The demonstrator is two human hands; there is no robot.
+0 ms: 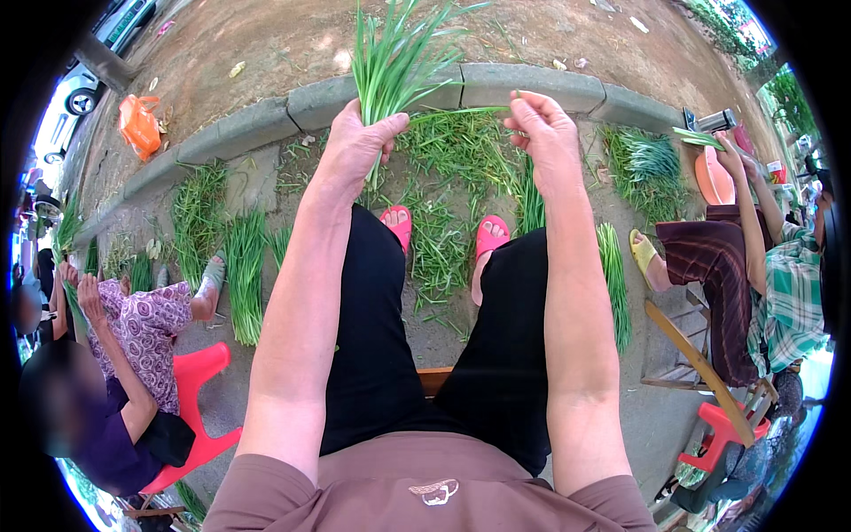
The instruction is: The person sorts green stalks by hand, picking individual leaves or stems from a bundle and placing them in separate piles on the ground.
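Note:
My left hand (362, 139) is closed around a bunch of long green leaves, probably Chinese chives (392, 66), with the leafy ends fanning upward and the stem ends showing below the fist. To the right of it, my right hand (542, 130) pinches the end of a single leaf (465, 112) between thumb and fingertips. That leaf stretches almost level from the bunch to the pinch. Beneath both hands, loose leaf scraps (442, 239) cover the ground between my pink slippers.
Chive piles lie left (246, 279) and right (613, 286) of my legs. A concrete curb (532, 86) curves ahead, with an orange bag (139, 126) beyond it. Seated co-workers handle greens on both sides, one on a red plastic stool (199, 379). A wooden chair (705, 372) stands at right.

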